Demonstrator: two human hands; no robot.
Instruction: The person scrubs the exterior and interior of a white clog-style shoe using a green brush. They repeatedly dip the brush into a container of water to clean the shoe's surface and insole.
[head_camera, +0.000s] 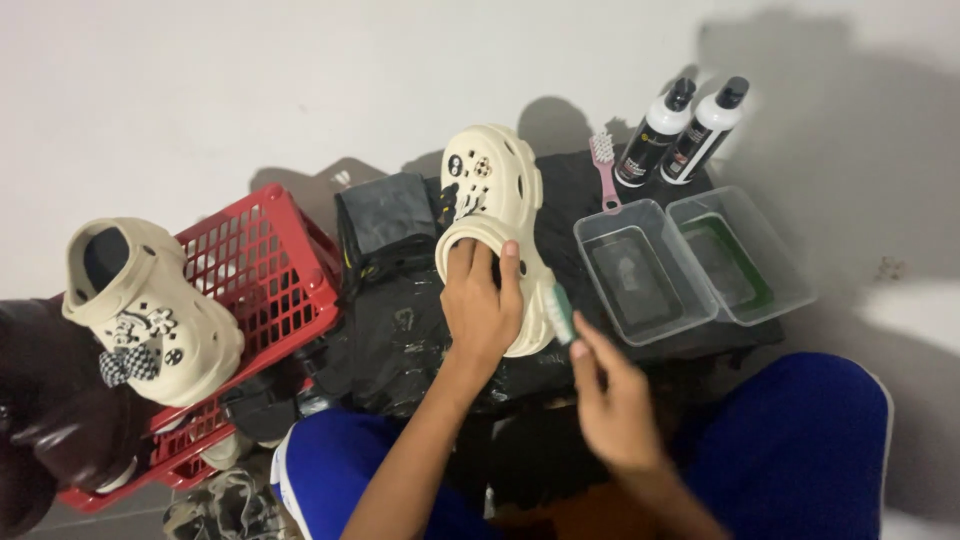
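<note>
A pale, smooth floor (200, 90) fills most of the view, plain and off-white, with soft grey shadows falling across its upper right. The person sits on it, knees in blue shorts (800, 440) spread to either side of a black plastic sheet (400, 340) that is crinkled and glossy and serves as the work surface.

At the left stands a red plastic basket (270, 270), tilted, with a cream clog (150, 310) resting on its rim; that clog carries small black-and-white charms. A dark brown shoe (50, 420) lies against the basket's left side. Behind the sheet sits a folded black bundle (385, 215).

On the right part of the sheet are two clear plastic tubs (690, 260) side by side, the right one with a green tint inside. Behind them stand two black-and-white bottles (680, 125), leaning together, and a pink brush (605, 170) lies just left of them.

In the middle of the sheet lies a second cream clog (495, 200), toe away from the person. The left hand (480, 305) is clamped on its heel end, fingers inside the opening. The right hand (610, 400) is closed around a green-and-white toothbrush (560, 312), whose head touches the clog's right side. The hands are close but apart.
</note>
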